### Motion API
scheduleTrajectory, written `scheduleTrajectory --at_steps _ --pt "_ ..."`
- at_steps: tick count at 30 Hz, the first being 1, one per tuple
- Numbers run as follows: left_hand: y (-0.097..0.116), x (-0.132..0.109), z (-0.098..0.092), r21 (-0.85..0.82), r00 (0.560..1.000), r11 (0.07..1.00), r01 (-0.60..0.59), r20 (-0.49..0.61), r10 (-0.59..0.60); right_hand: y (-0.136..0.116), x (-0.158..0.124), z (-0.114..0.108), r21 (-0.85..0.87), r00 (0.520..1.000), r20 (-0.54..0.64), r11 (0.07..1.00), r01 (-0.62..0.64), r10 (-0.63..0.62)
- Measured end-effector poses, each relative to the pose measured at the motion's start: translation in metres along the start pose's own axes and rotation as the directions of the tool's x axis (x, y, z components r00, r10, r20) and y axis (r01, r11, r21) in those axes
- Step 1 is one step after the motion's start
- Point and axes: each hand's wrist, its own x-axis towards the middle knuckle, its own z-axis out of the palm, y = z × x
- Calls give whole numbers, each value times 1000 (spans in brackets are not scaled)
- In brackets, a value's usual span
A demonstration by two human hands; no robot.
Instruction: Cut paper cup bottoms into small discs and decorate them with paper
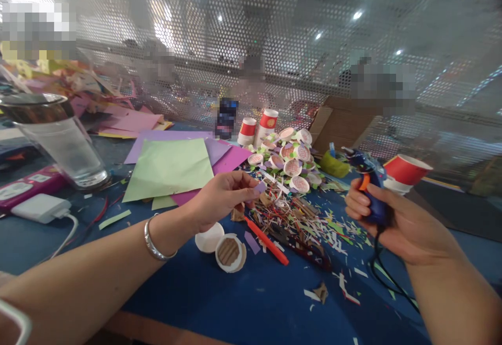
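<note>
Between the thumb and fingers of my left hand (227,198) is a small piece of purple paper (260,187). My right hand (396,219) is wrapped round a blue glue gun (376,198) with an orange trigger, its nozzle pointing up and left. Below my left hand lie a white paper disc-like piece (209,237) and a cut cup bottom (229,252) with corrugated cardboard inside. An orange-red pen-like stick (267,241) rests beside them, next to a purple paper scrap (251,242). Dark-handled scissors (301,245) lie partly under the clippings.
Paper clippings (314,225) cover the middle. Behind them are a heap of small cup pieces (292,159), stacked red-and-white cups (266,125) and a cardboard box (337,125). Green paper (168,167) and a glass of water (66,146) stand left. A black cord (386,277) trails from the glue gun.
</note>
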Motion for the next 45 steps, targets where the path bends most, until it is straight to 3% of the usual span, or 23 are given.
scheduleTrajectory --at_steps 10,22,27,33,38,45 --pt "-2 0 1 8 1000 1000 21 14 -21 -7 -14 9 232 997 58 972 42 -57" --pt "-3 1 -1 -22 1000 999 28 10 -28 -13 -28 29 218 994 32 971 97 -106" --pt "-3 0 0 -8 999 999 44 18 -44 -10 -30 28 204 983 88 969 138 -158" --pt "0 -2 1 8 999 1000 27 31 -28 -7 -31 26 113 965 164 976 188 -205" --pt "1 -2 2 -19 998 998 53 38 -52 -2 -29 28 78 966 91 969 233 -240" --pt "1 -2 2 -42 997 996 73 40 -71 11 -30 29 -220 940 85 914 341 -330"
